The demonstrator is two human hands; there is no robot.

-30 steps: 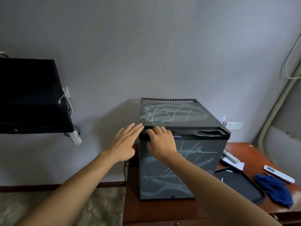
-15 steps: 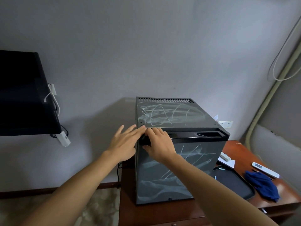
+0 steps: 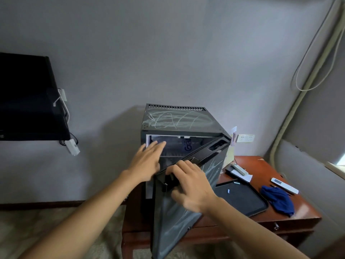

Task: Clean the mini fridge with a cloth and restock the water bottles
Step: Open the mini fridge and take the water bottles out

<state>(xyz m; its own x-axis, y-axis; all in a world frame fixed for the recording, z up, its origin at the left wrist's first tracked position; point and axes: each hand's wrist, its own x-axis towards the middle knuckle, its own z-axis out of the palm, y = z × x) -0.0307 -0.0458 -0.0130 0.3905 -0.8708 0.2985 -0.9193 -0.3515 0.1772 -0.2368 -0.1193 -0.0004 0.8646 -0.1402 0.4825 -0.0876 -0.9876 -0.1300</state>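
Head view. The mini fridge [image 3: 179, 124] stands on the wooden table [image 3: 291, 219], and its door [image 3: 184, 195] is swung partly open toward the onlooker, hinged on the right. Pale scribbled marks cover the fridge top and the door face; judged from this, no wiping has begun. The blue cloth [image 3: 278, 200] lies bunched on the table to the right, just beside a dark tray [image 3: 242, 199] and well apart from both hands. Inside the lit compartment a wire shelf and some blue lettering show; whether bottles stand there cannot be told. Cleaning and restocking both appear to remain; only the door opening is under way.

Hand pose, same view. The right hand [image 3: 190, 189] grips the free top corner of the door, its fingers [image 3: 175, 170] curled over the edge. The left hand [image 3: 147, 161] reaches into the opening just beside the door edge, palm down, fingers straight and slightly spread, holding nothing; it is motion-blurred, so contact with the fridge frame cannot be confirmed. Both forearms extend forward from the lower corners.
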